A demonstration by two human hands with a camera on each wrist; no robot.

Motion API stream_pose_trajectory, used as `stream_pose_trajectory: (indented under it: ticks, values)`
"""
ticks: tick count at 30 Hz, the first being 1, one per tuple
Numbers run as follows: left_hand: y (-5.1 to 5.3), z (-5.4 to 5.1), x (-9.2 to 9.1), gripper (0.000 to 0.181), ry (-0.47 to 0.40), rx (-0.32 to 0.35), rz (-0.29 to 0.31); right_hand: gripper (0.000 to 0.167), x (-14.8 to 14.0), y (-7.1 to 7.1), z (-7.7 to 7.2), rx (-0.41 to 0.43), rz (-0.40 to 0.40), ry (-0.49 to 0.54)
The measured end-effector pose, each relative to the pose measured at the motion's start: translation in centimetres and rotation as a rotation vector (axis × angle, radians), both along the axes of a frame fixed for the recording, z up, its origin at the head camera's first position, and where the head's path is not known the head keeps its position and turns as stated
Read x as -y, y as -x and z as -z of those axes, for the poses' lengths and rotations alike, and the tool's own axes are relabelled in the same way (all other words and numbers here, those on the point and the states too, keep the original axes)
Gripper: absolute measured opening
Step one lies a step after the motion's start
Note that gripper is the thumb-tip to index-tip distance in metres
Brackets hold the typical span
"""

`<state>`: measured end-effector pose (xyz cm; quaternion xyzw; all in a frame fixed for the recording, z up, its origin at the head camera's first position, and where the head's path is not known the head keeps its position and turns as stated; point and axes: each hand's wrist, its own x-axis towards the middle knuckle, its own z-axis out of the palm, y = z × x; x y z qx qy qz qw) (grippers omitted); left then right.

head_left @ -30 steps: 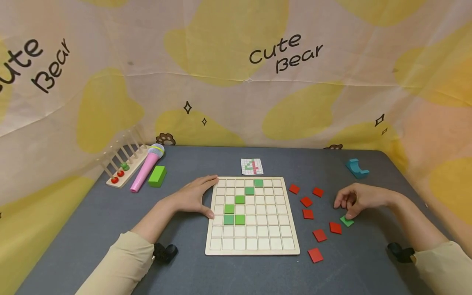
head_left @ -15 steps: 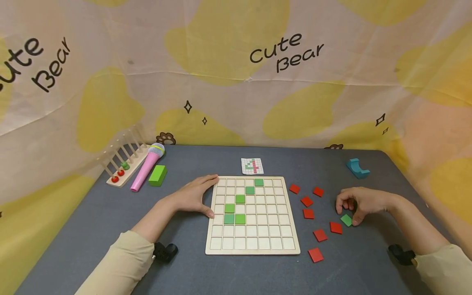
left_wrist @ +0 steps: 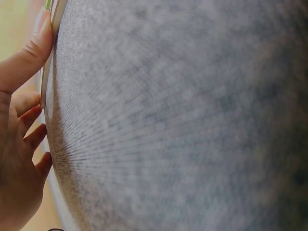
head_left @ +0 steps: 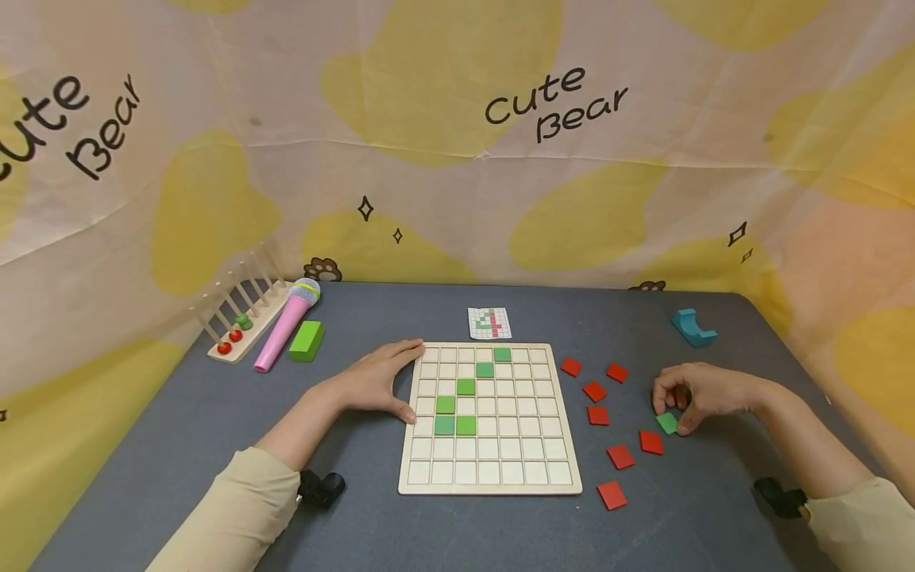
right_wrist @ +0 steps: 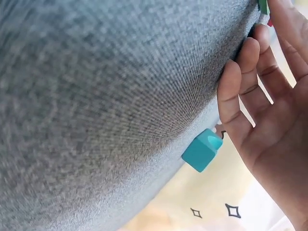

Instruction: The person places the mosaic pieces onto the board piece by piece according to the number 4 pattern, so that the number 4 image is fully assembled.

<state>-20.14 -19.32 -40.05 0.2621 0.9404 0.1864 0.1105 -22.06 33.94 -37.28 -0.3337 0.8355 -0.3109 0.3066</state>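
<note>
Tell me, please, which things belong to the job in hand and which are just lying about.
Apparently in the job:
grid board, touched by the left hand
green tile at the right hand
green tiles on the board
red tiles
pattern card

Seemingly lying about:
peg rack
pink microphone
green block
blue curved block

The gridded board (head_left: 488,427) and peg stand (head_left: 250,338) look like pale, matt, smooth wood, and the small pattern card (head_left: 489,323) like paper. The worktop (head_left: 357,528) has a matt grey surface with a fine, cloth-like grain, backed by a creased cloth curtain (head_left: 429,191). The pink microphone handle (head_left: 280,334) looks like smooth plastic.
</note>
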Motion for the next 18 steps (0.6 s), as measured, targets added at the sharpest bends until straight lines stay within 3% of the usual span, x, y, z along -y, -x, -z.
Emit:
stream_pose_trajectory:
  ticks: [10,18]
  values:
    - [0.0,0.3,0.0,0.114,0.0,0.013,-0.004,0.016,0.4,0.1,-0.1,0.049,0.012,0.008]
    - [0.3,0.3,0.1,0.115,0.003,0.022,-0.005,0.016,2.4,-0.2,-1.2,-0.004,0.058,0.023]
